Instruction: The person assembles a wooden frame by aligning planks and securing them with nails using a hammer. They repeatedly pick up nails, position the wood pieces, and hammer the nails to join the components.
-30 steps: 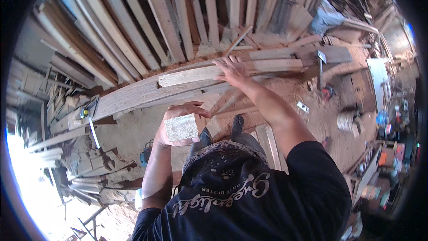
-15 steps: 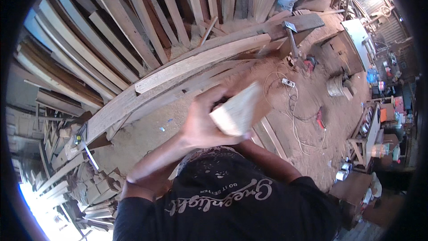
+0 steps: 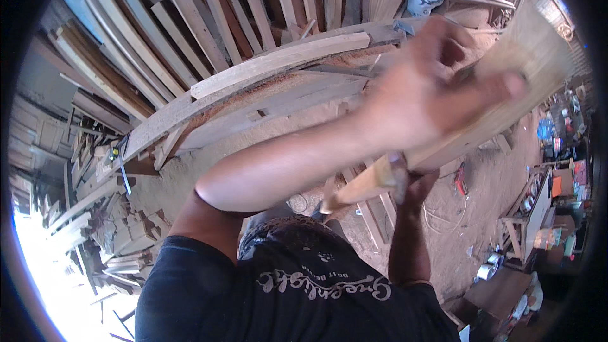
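Note:
A long pale wooden plank [image 3: 481,120] slants across in front of me, its near end low by my chest and its far end high at the right. My left hand [image 3: 430,82] grips the plank's upper part, with the thumb along its face; motion blurs the fingers. Lower down, my right hand [image 3: 421,183] is closed around the plank from the right side, partly hidden behind it. Beyond my left arm, another pale wooden board [image 3: 272,66] lies on a long timber bench [image 3: 155,117].
Many timber lengths [image 3: 171,38] lean at the back left. Offcuts [image 3: 130,228] are heaped at the lower left. A yellow-and-black tape measure [image 3: 114,154] sits on the bench's left end. A red tool [image 3: 460,180] lies on the dusty floor at right, near a low table [image 3: 529,206].
The plank has swung from pointing up at me to slanting up to the right. My left hand has moved right and up with it. My right hand has come into view.

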A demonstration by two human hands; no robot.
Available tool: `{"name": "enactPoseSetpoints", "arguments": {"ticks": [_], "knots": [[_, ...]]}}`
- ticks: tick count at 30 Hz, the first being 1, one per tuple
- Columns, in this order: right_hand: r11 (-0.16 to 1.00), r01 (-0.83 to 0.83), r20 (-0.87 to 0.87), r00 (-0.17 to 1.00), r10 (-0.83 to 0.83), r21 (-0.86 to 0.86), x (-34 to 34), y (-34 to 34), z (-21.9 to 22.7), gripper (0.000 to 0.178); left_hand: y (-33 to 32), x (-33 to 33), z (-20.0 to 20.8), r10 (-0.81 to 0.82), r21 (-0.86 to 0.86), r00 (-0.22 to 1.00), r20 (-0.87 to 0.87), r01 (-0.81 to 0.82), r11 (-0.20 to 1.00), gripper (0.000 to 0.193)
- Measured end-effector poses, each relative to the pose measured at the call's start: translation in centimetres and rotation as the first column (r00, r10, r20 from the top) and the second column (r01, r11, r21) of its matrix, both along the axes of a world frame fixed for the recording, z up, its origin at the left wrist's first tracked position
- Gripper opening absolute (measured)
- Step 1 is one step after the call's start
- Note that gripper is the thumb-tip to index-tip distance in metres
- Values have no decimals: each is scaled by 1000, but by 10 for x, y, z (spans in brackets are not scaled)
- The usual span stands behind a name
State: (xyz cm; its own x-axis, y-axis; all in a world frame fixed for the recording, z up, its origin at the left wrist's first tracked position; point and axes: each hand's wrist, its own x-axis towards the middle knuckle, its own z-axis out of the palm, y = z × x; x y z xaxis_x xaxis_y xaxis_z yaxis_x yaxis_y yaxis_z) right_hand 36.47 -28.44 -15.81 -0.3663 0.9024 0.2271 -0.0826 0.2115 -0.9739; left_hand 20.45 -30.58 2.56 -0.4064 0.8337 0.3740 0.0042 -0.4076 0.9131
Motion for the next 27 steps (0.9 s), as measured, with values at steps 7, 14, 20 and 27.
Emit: {"name": "enactPoseSetpoints", "arguments": {"ticks": [7,14,20,27], "knots": [[826,-564,98,822,561,3,27,59,100,87,-82,-86,-97,263,-300,952,-154,-299,906,48],[626,-771,94,636,766,114,-55,68,93,78,-232,-124,-308,190,-696,888,-419,-449,561,58],[358,-934,68,355,932,-25,-140,65,74,70,-413,-94,-513,-12,-924,933,-359,-353,148,79],[191,-935,234,123,965,-299,-202,74,11,66,-587,-9,-653,-652,-818,532,-540,-512,260,36]]}}
